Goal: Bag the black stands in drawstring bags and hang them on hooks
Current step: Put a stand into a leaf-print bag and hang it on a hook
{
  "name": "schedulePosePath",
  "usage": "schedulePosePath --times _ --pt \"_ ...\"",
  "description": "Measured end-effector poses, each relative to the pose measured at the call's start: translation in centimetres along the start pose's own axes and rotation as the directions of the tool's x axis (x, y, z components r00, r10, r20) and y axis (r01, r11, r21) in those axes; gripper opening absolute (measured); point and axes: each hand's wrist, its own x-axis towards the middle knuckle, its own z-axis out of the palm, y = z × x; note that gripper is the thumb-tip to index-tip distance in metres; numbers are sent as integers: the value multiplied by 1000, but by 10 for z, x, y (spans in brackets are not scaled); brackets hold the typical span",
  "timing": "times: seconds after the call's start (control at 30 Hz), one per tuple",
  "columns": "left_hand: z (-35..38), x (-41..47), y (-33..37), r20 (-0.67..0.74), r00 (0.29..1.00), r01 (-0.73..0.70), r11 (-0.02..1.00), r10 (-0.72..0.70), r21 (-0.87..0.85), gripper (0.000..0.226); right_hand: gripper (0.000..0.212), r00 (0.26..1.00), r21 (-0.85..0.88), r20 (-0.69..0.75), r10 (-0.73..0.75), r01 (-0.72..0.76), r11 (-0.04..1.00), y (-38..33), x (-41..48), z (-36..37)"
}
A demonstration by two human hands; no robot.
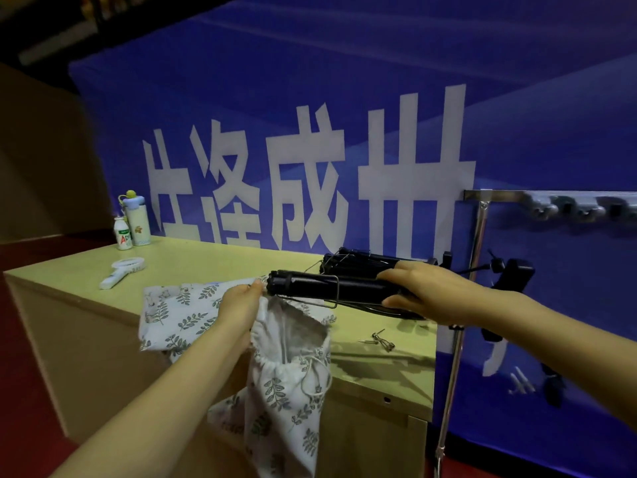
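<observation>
My right hand (pixel 425 293) grips a folded black stand (pixel 324 286) and holds it level above the table, its far end pointing left. My left hand (pixel 241 301) pinches the rim of a white drawstring bag with a leaf print (pixel 289 384), holding its mouth open just below the stand's tip. The bag hangs over the table's front edge. More leaf-print bags (pixel 172 312) lie flat on the table to the left. Another folded black stand (pixel 358 262) lies on the table behind the held one.
A metal rack with a row of hooks (pixel 568 205) stands to the right of the light wooden table (pixel 213 257), in front of a blue banner. Two bottles (pixel 132 222) and a white hand fan (pixel 120 269) sit at the table's far left. Small metal clips (pixel 381 339) lie near the front.
</observation>
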Motion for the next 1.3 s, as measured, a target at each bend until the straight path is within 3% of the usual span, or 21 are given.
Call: schedulePosePath --times 0.13,0.23,0.37,0.53,0.67,0.8,0.9,1.07,1.17,1.2,1.3 --pt "-6 -8 13 -62 991 -111 983 121 143 35 51 992 -197 -43 -119 109 974 -21 -17 -18" --pt "-10 -10 18 15 976 -212 943 216 258 38 51 969 -386 -59 -240 200 901 -38 -22 -26" --pt "-18 -24 26 85 942 -332 860 326 388 48 50 959 -472 -67 -277 214 855 -49 -23 -36" --pt "-5 -52 44 241 910 -400 869 338 291 49 41 947 -542 2 -322 271 795 -70 -10 -33" --pt "7 -64 47 333 879 -429 870 340 245 38 32 893 -606 12 -450 365 707 -89 5 -35" --pt "11 -76 50 401 875 -370 909 271 192 27 22 835 -641 68 -546 456 617 -106 15 -37" --pt "8 -83 50 438 868 -368 896 235 249 26 17 821 -649 72 -566 470 599 -106 19 -37" --pt "-2 -82 41 496 833 -313 948 245 56 47 23 733 -586 -95 -674 506 633 -94 20 -32" --pt "-4 -77 35 547 777 -306 946 311 -104 79 38 758 -547 -162 -632 464 697 -88 18 -36" --pt "-3 -75 33 563 758 -311 941 329 -131 74 46 768 -547 -195 -610 431 718 -86 18 -39" --pt "2 -85 39 553 758 -335 934 345 -124 16 63 784 -592 -226 -578 360 721 -79 19 -37"
